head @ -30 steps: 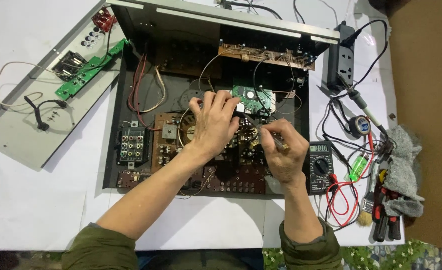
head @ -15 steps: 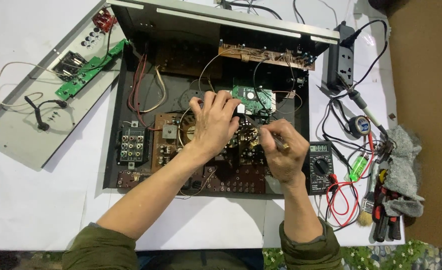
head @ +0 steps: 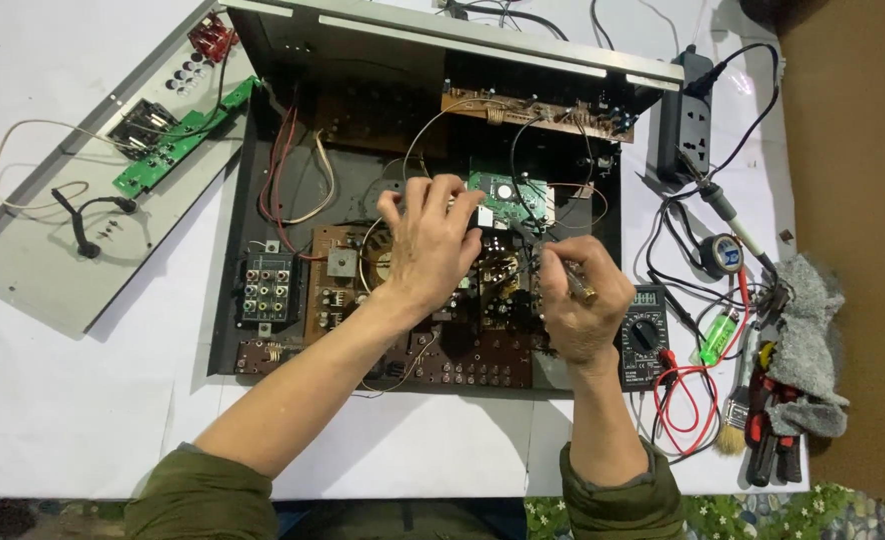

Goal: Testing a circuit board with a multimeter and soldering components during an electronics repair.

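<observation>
Clenched around a thin metal tool (head: 575,285), the right hand (head: 585,305) works inside the open chassis (head: 263,200); the left hand (head: 431,245) rests spread-fingered, grasping nothing, on the brown circuit board (head: 338,285). Its parts look fragile, best touched lightly by their edges. Wires and chassis walls crowd movement.

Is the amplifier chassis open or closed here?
Open: the chassis has no top cover, its circuit boards are exposed, and both hands work inside.

Two hands (head: 433,245), one open chassis (head: 263,200), one multimeter (head: 645,336), one power strip (head: 691,120), one brush (head: 731,425).
</observation>
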